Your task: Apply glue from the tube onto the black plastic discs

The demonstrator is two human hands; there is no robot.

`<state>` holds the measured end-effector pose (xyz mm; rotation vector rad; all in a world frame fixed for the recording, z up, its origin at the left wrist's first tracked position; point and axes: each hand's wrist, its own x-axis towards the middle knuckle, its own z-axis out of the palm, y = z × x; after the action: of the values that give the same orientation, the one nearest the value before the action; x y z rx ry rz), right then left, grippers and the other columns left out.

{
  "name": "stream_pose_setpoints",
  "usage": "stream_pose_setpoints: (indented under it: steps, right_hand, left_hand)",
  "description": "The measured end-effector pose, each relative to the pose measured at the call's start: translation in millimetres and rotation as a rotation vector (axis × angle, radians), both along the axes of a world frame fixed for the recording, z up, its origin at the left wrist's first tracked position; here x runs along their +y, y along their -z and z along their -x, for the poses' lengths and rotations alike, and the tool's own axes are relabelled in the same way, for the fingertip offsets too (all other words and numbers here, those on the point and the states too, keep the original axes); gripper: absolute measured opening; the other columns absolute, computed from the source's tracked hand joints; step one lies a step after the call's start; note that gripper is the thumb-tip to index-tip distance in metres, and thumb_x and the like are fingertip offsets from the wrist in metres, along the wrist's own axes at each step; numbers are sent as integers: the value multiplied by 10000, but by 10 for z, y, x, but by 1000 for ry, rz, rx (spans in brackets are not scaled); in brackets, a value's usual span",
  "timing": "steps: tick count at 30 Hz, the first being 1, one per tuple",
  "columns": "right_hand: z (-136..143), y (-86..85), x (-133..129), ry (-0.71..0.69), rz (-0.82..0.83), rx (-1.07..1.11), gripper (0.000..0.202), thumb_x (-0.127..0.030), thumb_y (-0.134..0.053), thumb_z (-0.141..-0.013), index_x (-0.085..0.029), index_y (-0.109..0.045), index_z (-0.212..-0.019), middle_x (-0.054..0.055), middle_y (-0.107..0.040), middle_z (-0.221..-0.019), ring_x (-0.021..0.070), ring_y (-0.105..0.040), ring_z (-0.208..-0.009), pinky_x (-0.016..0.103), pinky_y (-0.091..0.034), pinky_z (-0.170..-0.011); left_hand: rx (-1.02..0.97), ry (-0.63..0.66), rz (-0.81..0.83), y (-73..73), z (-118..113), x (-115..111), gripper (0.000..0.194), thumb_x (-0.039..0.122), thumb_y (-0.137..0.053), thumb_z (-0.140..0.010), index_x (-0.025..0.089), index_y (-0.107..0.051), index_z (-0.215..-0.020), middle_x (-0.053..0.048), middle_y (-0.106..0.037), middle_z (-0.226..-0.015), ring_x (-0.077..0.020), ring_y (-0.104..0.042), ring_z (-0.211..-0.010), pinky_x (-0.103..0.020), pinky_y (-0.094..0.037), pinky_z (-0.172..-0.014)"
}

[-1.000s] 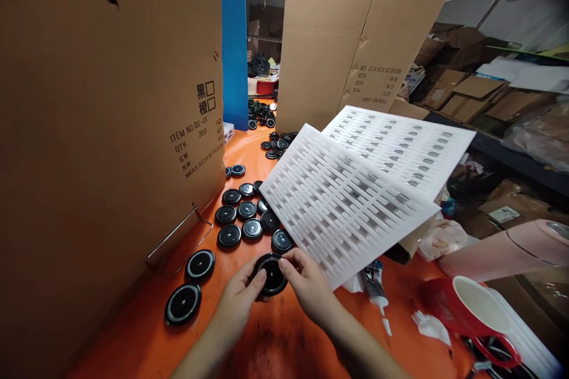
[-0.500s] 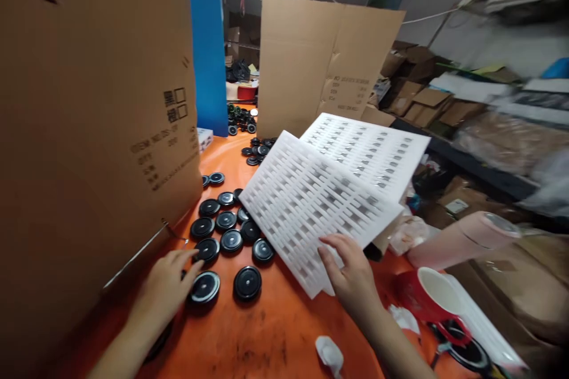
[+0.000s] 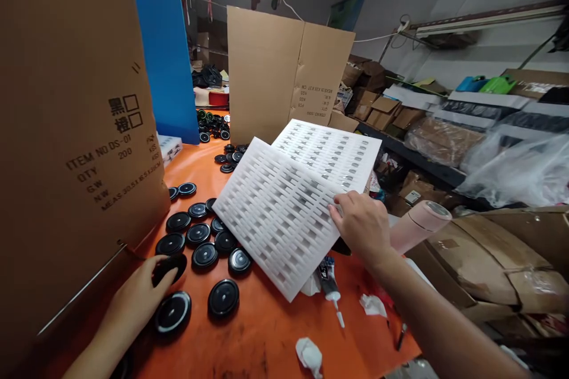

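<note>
Head view: the left hand point(image 3: 136, 297) grips a black disc point(image 3: 176, 264) between thumb and fingers above the left side of the orange table point(image 3: 262, 325); being round, the disc has no long axis, and it is tilted. The right hand point(image 3: 367, 225) reaches the right edge of the front white slotted sheet point(image 3: 275, 219); whether its fingers close on it cannot be told. That sheet's long axis slants from far left to near right. The pink bottle point(image 3: 411, 228) is capped; its contents, like those of the printed carton point(image 3: 102, 71), are hidden.
</note>
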<state>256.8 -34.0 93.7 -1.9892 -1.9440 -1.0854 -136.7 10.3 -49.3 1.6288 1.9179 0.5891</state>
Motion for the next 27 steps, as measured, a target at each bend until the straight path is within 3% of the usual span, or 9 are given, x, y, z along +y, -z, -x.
stream_pose_setpoints:
  steps: [3, 6, 8, 12, 18, 22, 24, 27]
  right_hand:
    - [-37, -61, 44, -41, 44, -117, 216, -254, -424, -876, -163, -579, -757, 60, -585, -714, 181, -479, -656, 317, -232, -600]
    - [-67, -118, 67, -98, 60, -175, 231, -235, -414, -877, -162, -569, -721, 58, -584, -699, 182, -481, -673, 318, -224, -608]
    - [-68, -158, 67, -124, 85, -185, 212, -216, -424, -864, -161, -569, -720, 62, -592, -714, 194, -488, -717, 325, -224, -630]
    - [-31, -205, 44, -163, 153, -158, 136, -208, -477, -809, -157, -573, -727, 73, -596, -736, 199, -487, -728, 327, -226, -637]
    - [-8, -172, 77, -74, 187, -167, 116, -171, -466, -813, -151, -562, -751, 82, -587, -730, 194, -490, -679, 315, -224, -578]
    - [-53, -173, 67, -148, 136, -153, 178, -214, -456, -837, -147, -580, -729, 89, -593, -717, 198, -506, -684, 310, -282, -594]
    - [-1, -133, -8, -237, 51, -20, 196, -245, -457, -849, -163, -591, -731, 77, -603, -713, 202, -523, -709, 312, -325, -635]
    - [291, 87, -193, -382, 8, 456, 188, -314, -502, -842, -196, -595, -729, 42, -612, -684, 186, -537, -684, 314, -377, -674]
  left_hand:
    - [-354, -100, -6, -49, -145, -107, 462, 518, -525, -710, 214, -545, -1057, -78, -637, -1087, -282, -585, -1013, -355, -475, -784]
    - [-707, -169, 124, -112, -407, -289, 521, 482, -605, -664, 206, -544, -1100, -66, -646, -1080, -253, -618, -940, -298, -507, -665]
    - [-874, -180, 189, -168, -606, -430, 529, 444, -648, -639, 198, -556, -1098, -66, -657, -1053, -240, -629, -897, -274, -501, -621]
    - [-1141, -185, 240, -280, -922, -661, 515, 401, -682, -619, 179, -580, -1072, -78, -651, -1064, -238, -611, -946, -280, -503, -684]
    - [-1196, -128, 344, -343, -1129, -802, 528, 341, -668, -636, 195, -547, -1128, -69, -643, -999, -155, -595, -704, -213, -405, -515]
    - [-1259, -68, 380, -380, -1200, -850, 648, 362, -661, -638, 220, -467, -1240, -59, -634, -977, -127, -567, -643, -221, -390, -526]
    - [-1288, -35, 390, -395, -1236, -871, 669, 359, -646, -654, 227, -438, -1276, -60, -633, -971, -135, -576, -676, -228, -406, -557]
    - [-1318, -36, 370, -389, -1292, -891, 661, 315, -626, -664, 236, -428, -1290, -73, -618, -1060, -153, -595, -776, -237, -436, -627]
